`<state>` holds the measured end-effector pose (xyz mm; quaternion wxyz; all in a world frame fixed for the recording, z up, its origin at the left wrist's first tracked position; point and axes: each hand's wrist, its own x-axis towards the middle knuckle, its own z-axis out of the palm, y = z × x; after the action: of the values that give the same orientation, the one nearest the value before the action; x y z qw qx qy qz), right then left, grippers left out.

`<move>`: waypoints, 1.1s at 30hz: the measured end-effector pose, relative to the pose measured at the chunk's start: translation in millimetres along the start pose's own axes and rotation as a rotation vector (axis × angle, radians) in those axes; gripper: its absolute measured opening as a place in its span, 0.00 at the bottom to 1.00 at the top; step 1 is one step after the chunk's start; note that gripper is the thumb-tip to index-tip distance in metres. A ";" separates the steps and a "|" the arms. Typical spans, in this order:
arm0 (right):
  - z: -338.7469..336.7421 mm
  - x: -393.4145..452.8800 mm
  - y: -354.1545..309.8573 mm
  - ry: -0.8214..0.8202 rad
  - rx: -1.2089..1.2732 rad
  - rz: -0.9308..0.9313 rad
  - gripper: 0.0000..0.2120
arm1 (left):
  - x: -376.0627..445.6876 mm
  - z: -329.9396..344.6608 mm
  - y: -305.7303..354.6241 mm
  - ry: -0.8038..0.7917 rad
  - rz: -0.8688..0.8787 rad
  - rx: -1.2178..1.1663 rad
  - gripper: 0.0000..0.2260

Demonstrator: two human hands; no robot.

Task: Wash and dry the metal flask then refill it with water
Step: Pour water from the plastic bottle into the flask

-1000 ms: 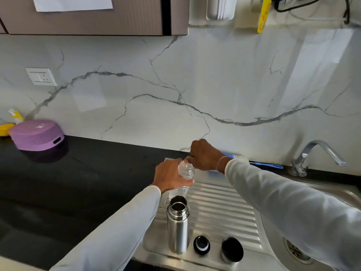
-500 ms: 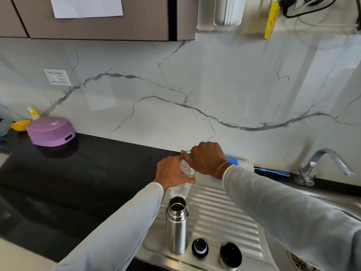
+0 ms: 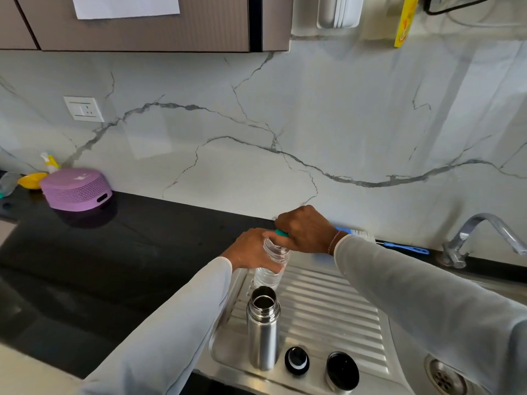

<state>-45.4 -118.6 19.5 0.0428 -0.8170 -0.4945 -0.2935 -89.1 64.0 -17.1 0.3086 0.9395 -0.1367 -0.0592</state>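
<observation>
At centre frame we are seeing the left hand (image 3: 251,249) gripping a clear water bottle (image 3: 271,266) while the right hand (image 3: 306,230) is clasping its teal cap (image 3: 281,232); the metal flask (image 3: 263,332) (uncapped) is standing upright on the drainboard (image 3: 328,309) just below.

Our right hand (image 3: 306,230) has rolled further over the teal cap (image 3: 281,233) of the plastic bottle (image 3: 271,263) behind the flask (image 3: 263,332); our view has panned left.
</observation>
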 end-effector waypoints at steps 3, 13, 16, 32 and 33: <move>-4.1 -0.8 2.4 -0.077 0.038 -0.073 0.27 | 0.6 -1.2 -1.7 -0.045 0.032 -0.041 0.17; -18.3 3.0 12.7 -0.319 0.585 -0.017 0.15 | 3.7 -2.7 -16.1 -0.052 0.051 -0.150 0.28; -27.1 10.5 14.6 -0.374 0.685 0.024 0.15 | 4.2 -2.1 -16.9 -0.062 0.068 -0.124 0.35; 30.0 -57.9 9.3 -0.164 1.120 0.764 0.22 | -6.7 8.5 -31.3 0.090 0.002 -0.195 0.22; 40.7 -67.0 6.3 -0.201 1.123 0.797 0.23 | -8.8 11.0 -32.6 0.101 -0.008 -0.225 0.21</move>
<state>-45.0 -159.6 -47.7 0.5172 -0.8138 -0.2354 0.1218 -92.5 85.7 -45.2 0.4184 0.9012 -0.1098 -0.0278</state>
